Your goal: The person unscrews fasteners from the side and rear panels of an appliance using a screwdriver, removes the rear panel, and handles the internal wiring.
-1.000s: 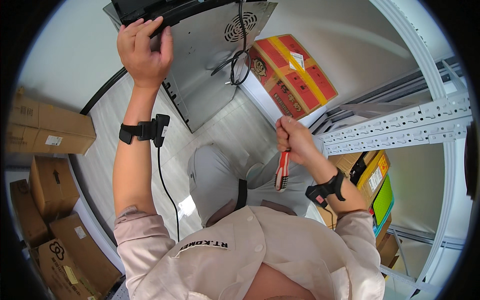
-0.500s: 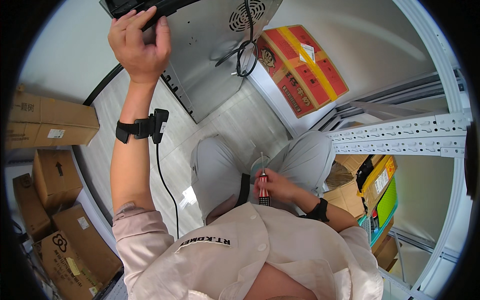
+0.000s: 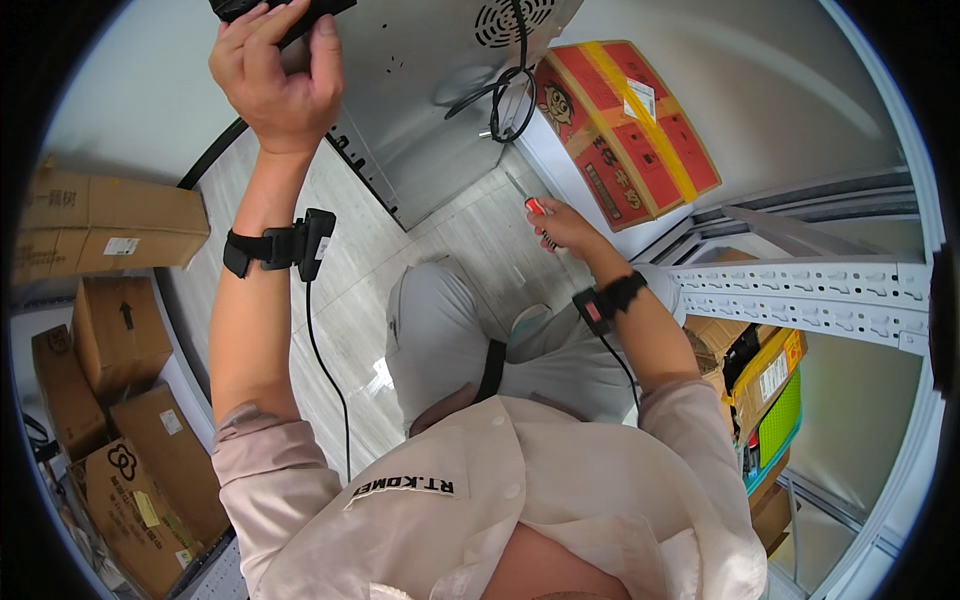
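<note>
At floor level, a grey metal appliance [image 3: 420,110] stands before the seated person, its vented back panel facing them and a black cord [image 3: 495,95] coiled against it. Left hand [image 3: 280,75] is raised and clamped around a black part [image 3: 285,8] at the appliance's top edge, fingers curled over it, thumb opposite. Right hand [image 3: 570,228] is closed around a screwdriver [image 3: 530,205] with a red-and-black handle; its shaft points up toward the panel's lower right, near the cord, tip apart from the metal. Whether any fastener is already out cannot be told; none shows loose on the floor. Judgement: work on the panel looks at an early stage, tool lifted but not engaged, panel in place. Red carton [image 3: 625,125] leans just right of the appliance; brown boxes [image 3: 110,215] are stacked at left; white shelf rail [image 3: 800,295] at right.
</note>
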A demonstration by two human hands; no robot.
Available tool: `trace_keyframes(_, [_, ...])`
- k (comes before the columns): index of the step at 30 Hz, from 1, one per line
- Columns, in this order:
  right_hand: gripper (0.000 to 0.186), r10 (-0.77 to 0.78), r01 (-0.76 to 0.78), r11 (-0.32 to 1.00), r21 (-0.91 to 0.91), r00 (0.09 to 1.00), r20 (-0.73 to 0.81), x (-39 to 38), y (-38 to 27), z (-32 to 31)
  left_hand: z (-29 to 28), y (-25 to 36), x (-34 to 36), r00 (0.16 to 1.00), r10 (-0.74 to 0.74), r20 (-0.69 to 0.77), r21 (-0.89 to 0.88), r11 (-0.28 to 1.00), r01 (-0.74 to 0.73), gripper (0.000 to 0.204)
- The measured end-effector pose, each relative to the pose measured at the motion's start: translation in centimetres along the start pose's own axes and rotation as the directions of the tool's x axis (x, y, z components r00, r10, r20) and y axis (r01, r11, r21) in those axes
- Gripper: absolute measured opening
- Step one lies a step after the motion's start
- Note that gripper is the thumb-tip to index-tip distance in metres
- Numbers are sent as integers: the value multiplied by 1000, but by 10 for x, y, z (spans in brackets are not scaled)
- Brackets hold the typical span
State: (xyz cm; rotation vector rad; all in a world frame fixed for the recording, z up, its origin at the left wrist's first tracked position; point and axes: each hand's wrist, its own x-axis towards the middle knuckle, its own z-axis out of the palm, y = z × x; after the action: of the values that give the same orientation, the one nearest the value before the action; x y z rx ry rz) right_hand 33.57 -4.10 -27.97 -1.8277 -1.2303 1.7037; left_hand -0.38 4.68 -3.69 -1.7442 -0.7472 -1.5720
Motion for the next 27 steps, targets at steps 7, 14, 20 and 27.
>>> trace_keyframes(7, [19, 220, -232, 936, -264, 973, -74, 121, 54, 0, 3, -2, -4, 1000, -9, 8, 27, 1000, 9, 30])
trace_keyframes(14, [42, 102, -164, 907, -388, 979, -176, 170, 118, 20, -1, 0, -3, 998, 5, 58, 65, 998, -9, 30])
trace_keyframes(20, [47, 118, -152, 909, -389, 987, -110, 197, 127, 21, -4, 7, -1, 992, 26, 123, 117, 992, -41, 27])
trace_keyframes(27, [41, 50, -108, 824, -557, 992, -118, 223, 117, 18, -5, 7, 0, 992, 21, 125, 109, 993, -35, 29])
